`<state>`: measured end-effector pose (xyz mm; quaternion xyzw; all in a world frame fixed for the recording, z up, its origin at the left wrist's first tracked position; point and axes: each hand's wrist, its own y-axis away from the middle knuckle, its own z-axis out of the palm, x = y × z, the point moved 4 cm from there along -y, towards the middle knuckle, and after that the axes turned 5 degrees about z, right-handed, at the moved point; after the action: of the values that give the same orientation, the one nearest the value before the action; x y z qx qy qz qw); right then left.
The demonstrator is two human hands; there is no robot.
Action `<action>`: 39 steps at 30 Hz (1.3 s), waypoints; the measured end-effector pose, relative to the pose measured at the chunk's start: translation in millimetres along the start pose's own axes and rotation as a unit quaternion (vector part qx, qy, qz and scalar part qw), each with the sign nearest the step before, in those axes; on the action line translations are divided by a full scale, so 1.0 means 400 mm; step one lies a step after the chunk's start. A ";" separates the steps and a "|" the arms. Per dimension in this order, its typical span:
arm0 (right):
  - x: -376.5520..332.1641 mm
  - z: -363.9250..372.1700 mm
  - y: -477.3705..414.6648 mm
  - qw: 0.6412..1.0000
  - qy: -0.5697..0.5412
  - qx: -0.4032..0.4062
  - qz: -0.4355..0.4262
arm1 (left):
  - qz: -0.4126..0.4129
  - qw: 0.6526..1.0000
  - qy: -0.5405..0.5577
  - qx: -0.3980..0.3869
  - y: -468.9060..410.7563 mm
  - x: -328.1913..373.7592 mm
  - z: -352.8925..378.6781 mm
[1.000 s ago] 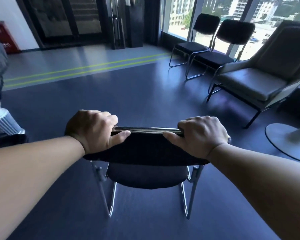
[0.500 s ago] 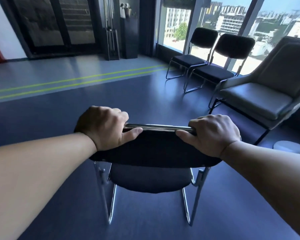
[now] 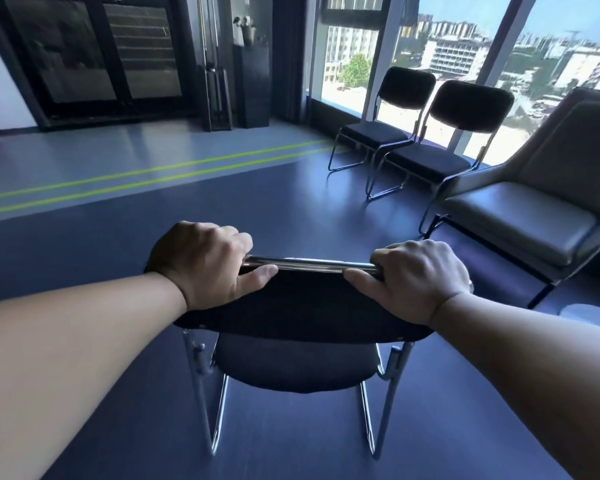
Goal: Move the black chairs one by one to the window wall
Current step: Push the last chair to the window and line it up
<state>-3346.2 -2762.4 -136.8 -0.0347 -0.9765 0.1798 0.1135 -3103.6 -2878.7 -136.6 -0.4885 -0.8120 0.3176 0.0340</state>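
Observation:
A black chair (image 3: 302,306) with a chrome frame is right in front of me, its backrest toward me and its seat facing away. My left hand (image 3: 208,261) grips the left end of the top rail. My right hand (image 3: 418,278) grips the right end. Two more black chairs, one (image 3: 388,109) farther and one (image 3: 454,133) nearer, stand side by side against the window wall (image 3: 465,46) at the upper right.
A large grey lounge chair (image 3: 541,202) stands to the right of the two chairs. A white round base (image 3: 589,315) shows at the right edge. Two green floor lines (image 3: 146,174) cross the floor ahead. Dark doors and a pillar (image 3: 253,60) are at the back.
The view has swung to the right and forward with the held chair. The window chairs and lounge chair look nearer, and the red item and dark object at the left have left the view.

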 end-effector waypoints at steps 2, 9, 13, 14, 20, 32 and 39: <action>0.010 0.023 -0.045 1.000 -0.004 0.002 0.000 | -0.002 1.000 -0.007 -0.001 -0.027 -0.033 0.027; 0.111 0.126 -0.260 1.000 0.009 0.003 -0.012 | -0.018 1.000 -0.016 -0.002 -0.176 -0.128 0.149; 0.167 0.192 -0.400 1.000 0.012 -0.004 -0.017 | -0.033 0.999 -0.018 -0.015 -0.270 -0.199 0.238; 0.176 0.209 -0.439 1.000 0.012 -0.003 -0.021 | -0.035 0.999 -0.022 -0.016 -0.293 -0.222 0.261; 0.234 0.297 -0.610 0.999 0.006 -0.004 -0.037 | -0.049 0.998 -0.027 -0.022 -0.401 -0.311 0.368; 0.287 0.433 -0.910 0.999 -0.019 0.007 -0.041 | -0.054 0.998 -0.033 -0.023 -0.564 -0.521 0.556; 0.312 0.519 -1.139 1.000 0.005 0.004 -0.027 | -0.050 0.998 -0.033 -0.013 -0.699 -0.705 0.694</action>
<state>-3528.3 -3245.0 -136.0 -0.0085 -0.9758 0.1806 0.1230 -3273.9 -3332.1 -132.2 -0.4369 -0.8400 0.3212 0.0169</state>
